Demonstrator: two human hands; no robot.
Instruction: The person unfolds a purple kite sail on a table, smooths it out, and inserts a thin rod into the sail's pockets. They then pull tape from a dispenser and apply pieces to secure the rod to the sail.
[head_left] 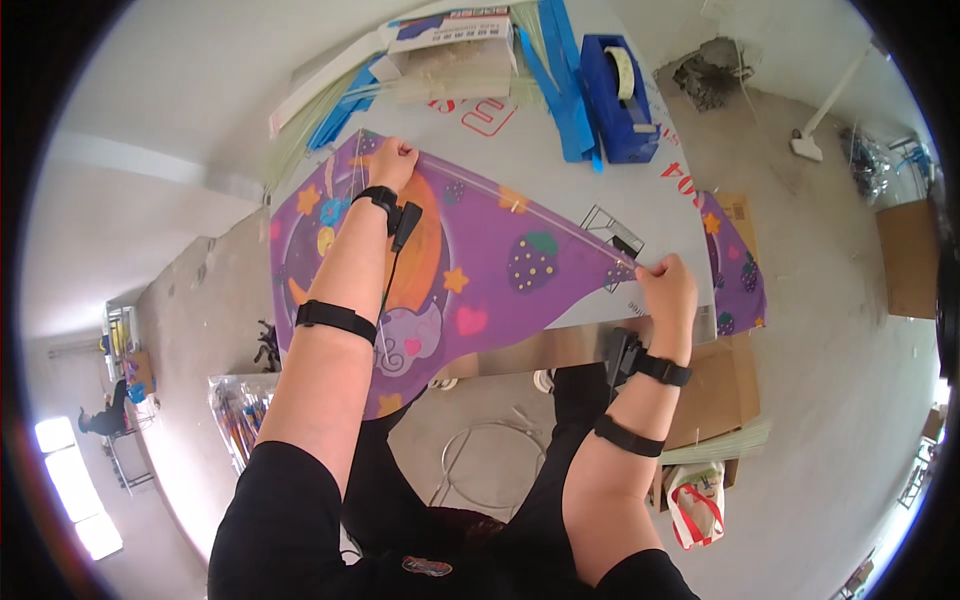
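Pinched at both ends: left hand [392,162] closed on the far left tip of a thin pale rod [520,205] along the upper edge of a purple kite sail [480,270]; right hand [668,288] closed on the near right tip of the same rod, at the sail's corner. Held so, presumably, to keep rod and sail edge stretched straight between two fixed points. Sail spread flat over a grey worktable [560,150], lower part hanging off the near edge toward the lap; printed with stars, strawberries, a heart and an orange figure.

Counted, left to right:
- bundle of pale green and blue strips [330,105] at the table's far left corner, too many to count;
- one purple sail in hand;
- two black bands on the left forearm, one at the wrist [378,196] with a dangling cable, one higher;
- one flat cardboard box [450,45] at the far edge, lying on more strips;
- one blue tape dispenser [615,95] with one roll, within reach of the right hand;
- two black bands on the right forearm;
- one further purple sail [738,270] draped off the table's right end.
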